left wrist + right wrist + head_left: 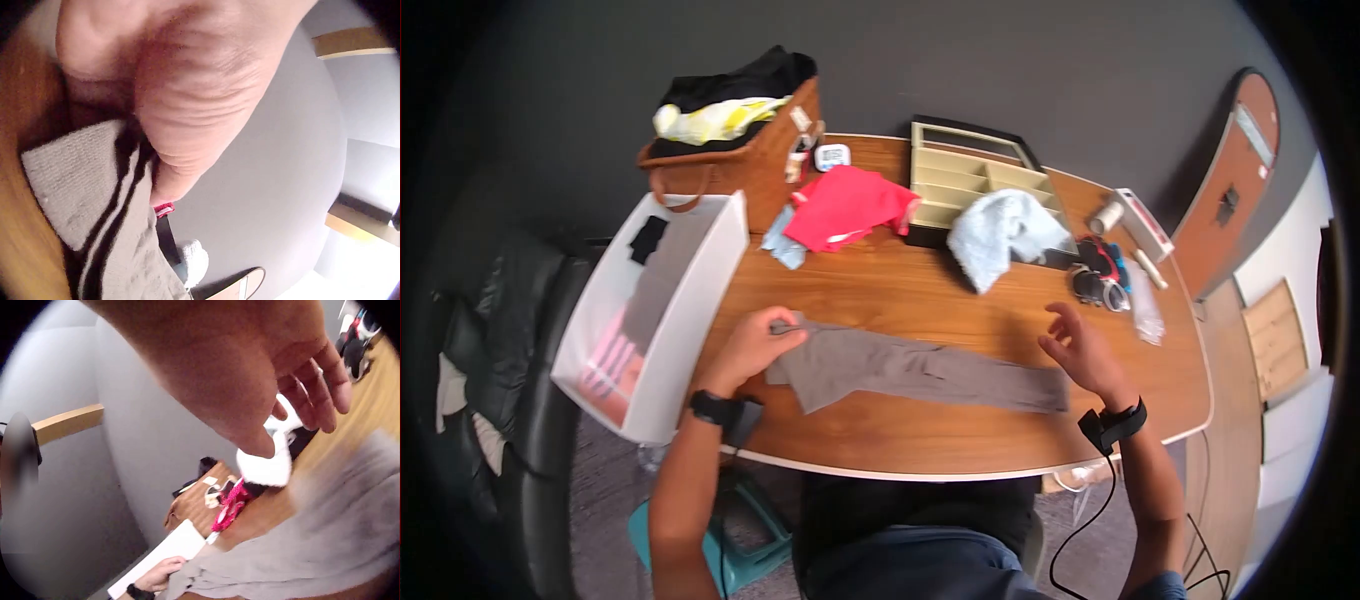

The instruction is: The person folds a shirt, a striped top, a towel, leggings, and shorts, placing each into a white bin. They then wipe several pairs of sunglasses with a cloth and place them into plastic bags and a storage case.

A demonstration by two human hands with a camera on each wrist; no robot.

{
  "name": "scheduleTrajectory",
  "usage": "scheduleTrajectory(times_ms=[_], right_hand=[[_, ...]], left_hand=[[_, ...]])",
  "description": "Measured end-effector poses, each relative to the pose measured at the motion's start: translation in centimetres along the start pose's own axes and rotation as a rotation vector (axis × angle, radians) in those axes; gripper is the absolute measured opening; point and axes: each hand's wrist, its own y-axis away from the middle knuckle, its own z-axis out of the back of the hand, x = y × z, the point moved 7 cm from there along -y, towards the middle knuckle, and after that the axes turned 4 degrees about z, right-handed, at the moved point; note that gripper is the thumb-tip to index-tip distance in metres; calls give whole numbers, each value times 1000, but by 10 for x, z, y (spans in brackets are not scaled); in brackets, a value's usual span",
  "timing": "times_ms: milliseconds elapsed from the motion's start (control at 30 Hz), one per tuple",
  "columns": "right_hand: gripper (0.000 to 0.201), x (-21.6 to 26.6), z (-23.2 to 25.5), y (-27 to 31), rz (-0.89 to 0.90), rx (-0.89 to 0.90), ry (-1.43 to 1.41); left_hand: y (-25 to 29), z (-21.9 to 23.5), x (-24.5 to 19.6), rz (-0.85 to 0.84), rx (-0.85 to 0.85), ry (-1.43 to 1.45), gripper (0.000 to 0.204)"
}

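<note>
one hand [762, 345], the left, pinches the gray cloth [900, 372]; the right hand [1085, 355] hovers near it, fingers loosely spread.

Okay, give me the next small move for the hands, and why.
I'd lower the right hand and pinch the grey garment by its narrow end: it lies lengthwise, the left hand pinches the other end, and the right hovers open nearby.

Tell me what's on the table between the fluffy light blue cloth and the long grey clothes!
Nothing: between the light blue cloth and the grey garment there is only bare wooden table. The head view shows it.
</note>
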Motion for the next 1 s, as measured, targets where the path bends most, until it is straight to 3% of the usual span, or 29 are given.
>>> scheduleTrajectory(times_ms=[67,133,200,267,300,333,400,433,467,533,567,633,733,800,867,967,1000], right_hand=[[52,-36,16,29,-122,-40,150],[53,-66,12,58,-382,5,221],[53,-62,2,66,-394,-19,180],[52,-47,-14,65,-382,53,15],[47,-47,-24,61,-216,49,43],[47,-51,-24,60,-209,45,33],[40,-62,-26,54,-222,82,-470],[39,-76,-14,50,-157,-103,-573],[39,-74,-3,47,-150,-93,-573],[38,-72,41,43,-235,-362,-799],[37,-62,53,35,-139,-409,-843],[35,-20,73,25,-22,-470,-802],[40,56,52,7,152,-248,-710],[46,105,10,1,206,-5,-797],[45,138,-38,0,360,194,-765],[45,134,-59,-1,399,255,-526],[46,100,-56,-7,253,113,-497]], left_hand=[[-7,-4,14,-32,9,148,18],[-9,-6,19,-17,20,137,17],[-13,-8,20,-47,14,240,14],[-12,-10,15,-69,11,239,14],[-11,-8,12,-87,-5,248,14],[-10,-6,13,-89,-11,236,14],[-6,-6,20,-31,24,295,18],[2,-4,9,-14,45,294,23],[6,-6,8,-8,34,297,23],[12,-18,9,55,114,245,26],[13,-29,-3,-40,156,271,29],[15,-54,-26,-57,236,309,29],[9,-92,-49,-122,364,320,27],[3,-108,-51,-167,410,291,25],[2,-115,-51,-97,444,272,22],[7,-103,-41,89,401,369,27],[9,-102,-33,161,392,481,31]])
